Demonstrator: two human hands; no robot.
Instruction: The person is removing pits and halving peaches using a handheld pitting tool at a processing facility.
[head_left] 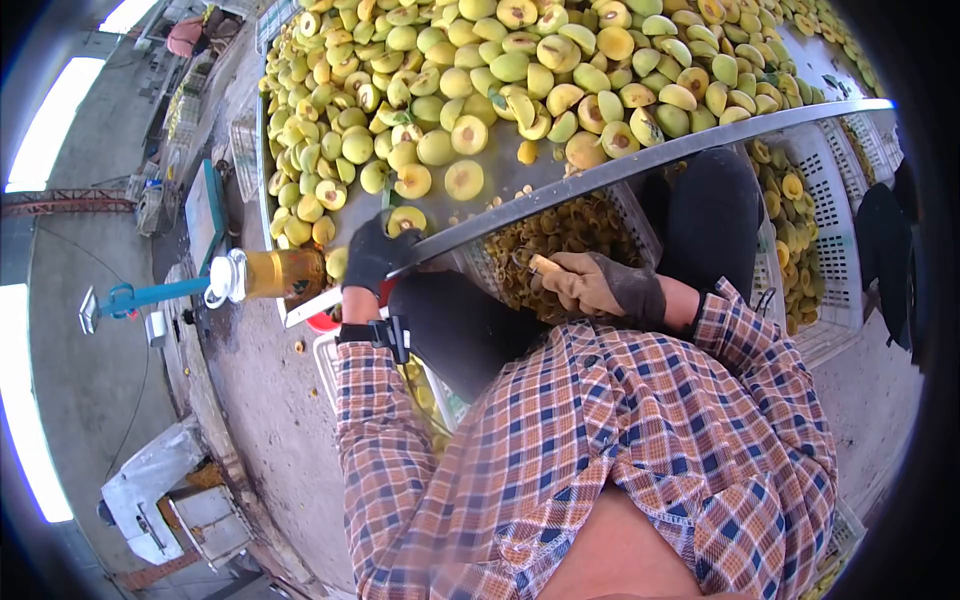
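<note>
My left hand [372,254], in a black glove, reaches over the near rim of the metal table. Its thumb and fingers close around the edge of a yellow-green peach half [406,219]. My right hand [590,284], in a brown glove, is wrapped round the wooden handle of a small pitting tool [544,264] with a curved metal end. That hand is in front of my lap, above a crate [628,215] of brownish pits and scraps. Many peach halves [510,66] are heaped on the table, some with the cut face up.
The table's raised metal rim [640,158] crosses between me and the heap. A jar of amber liquid [265,275] stands by the left corner. White crates [835,240] with fruit are at right, and another crate [330,355] sits beneath my left arm.
</note>
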